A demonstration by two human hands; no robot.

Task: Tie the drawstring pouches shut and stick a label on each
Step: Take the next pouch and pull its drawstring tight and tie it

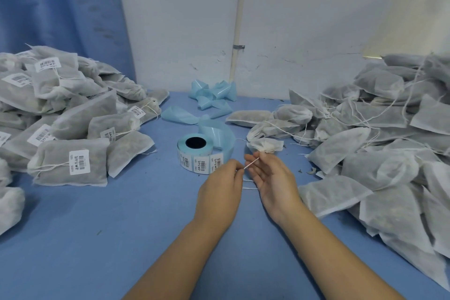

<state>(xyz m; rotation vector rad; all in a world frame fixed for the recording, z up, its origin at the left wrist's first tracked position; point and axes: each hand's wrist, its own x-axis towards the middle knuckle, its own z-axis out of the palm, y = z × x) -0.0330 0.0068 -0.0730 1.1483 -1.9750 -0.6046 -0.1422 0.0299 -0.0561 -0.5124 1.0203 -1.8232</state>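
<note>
A small white drawstring pouch (265, 145) lies on the blue table just beyond my hands, its mouth gathered. Its white drawstring (250, 163) runs taut from the pouch to my two hands. My left hand (222, 186) pinches the string's near end between thumb and fingertips. My right hand (270, 178) is palm up, pinching the string near the pouch with thumb and forefinger, other fingers loosely spread. A roll of barcode labels (198, 152) on light blue backing stands just left of my hands.
A heap of labelled pouches (73, 119) fills the left side. A larger heap of unlabelled pouches (379, 143) covers the right. Crumpled blue backing strips (214, 96) lie by the wall at the back. Blue table (121, 214) surface shows in front.
</note>
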